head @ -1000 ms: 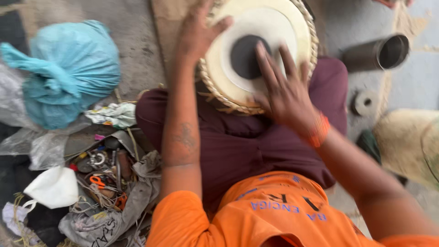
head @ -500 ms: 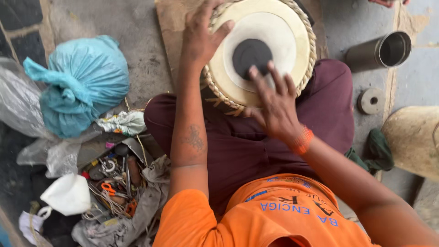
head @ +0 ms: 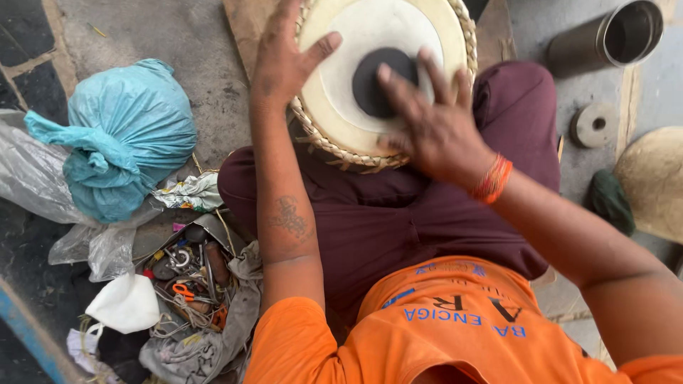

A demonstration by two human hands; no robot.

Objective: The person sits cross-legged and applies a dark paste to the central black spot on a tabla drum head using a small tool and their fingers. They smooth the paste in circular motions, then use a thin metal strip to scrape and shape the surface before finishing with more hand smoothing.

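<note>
**Both hands on the drum head, seen from above**

Right hand [head: 434, 124] lies flat and spread, fingertips on the black centre spot [head: 380, 82] of the drum [head: 356, 135], gripping nothing. Left hand [head: 284, 60] is open too, palm on the drum's woven rim, thumb lying across the pale skin. The drum sits on the lap, head facing up, straight ahead of both hands. Off to the left: a blue bag [head: 128, 135] and a heap of small tools [head: 188, 274] on the floor.

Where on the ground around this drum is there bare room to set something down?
Bare grey concrete lies between the tied blue plastic bag and the woven-rimmed round drum. It is crowded lower left, around the open tool pouch.
</note>
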